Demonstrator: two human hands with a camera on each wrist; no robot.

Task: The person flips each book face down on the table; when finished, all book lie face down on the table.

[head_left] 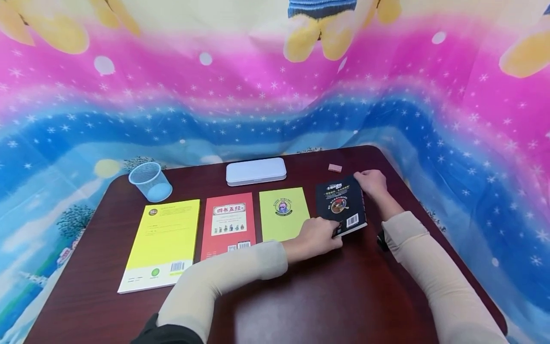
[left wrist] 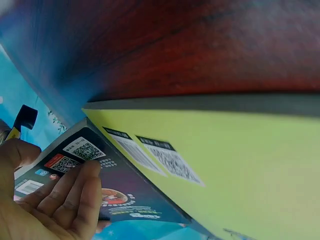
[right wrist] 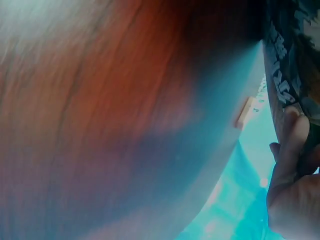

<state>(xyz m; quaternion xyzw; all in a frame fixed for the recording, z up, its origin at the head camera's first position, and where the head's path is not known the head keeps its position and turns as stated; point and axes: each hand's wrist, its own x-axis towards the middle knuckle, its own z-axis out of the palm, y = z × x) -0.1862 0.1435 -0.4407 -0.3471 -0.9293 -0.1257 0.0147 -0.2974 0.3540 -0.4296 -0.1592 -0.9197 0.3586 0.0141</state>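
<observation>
A black book (head_left: 331, 191) with a barcode on its cover lies at the right end of a row of books. At its lower left corner my left hand (head_left: 317, 235) grips the edge, the fingers over the cover in the left wrist view. My right hand (head_left: 373, 183) holds the upper right corner, with the thumb along the edge in the right wrist view. The right side of the black book looks slightly raised. Just left of it is a yellow-green book (head_left: 283, 224), close to my left hand.
A red book (head_left: 229, 215) and a larger yellow book (head_left: 165, 234) continue the row leftward. Behind them stand a blue mesh cup (head_left: 151, 181) and a white case (head_left: 256, 172). A pink eraser (head_left: 335, 168) sits near the table's back edge, before a patterned curtain (head_left: 266, 105).
</observation>
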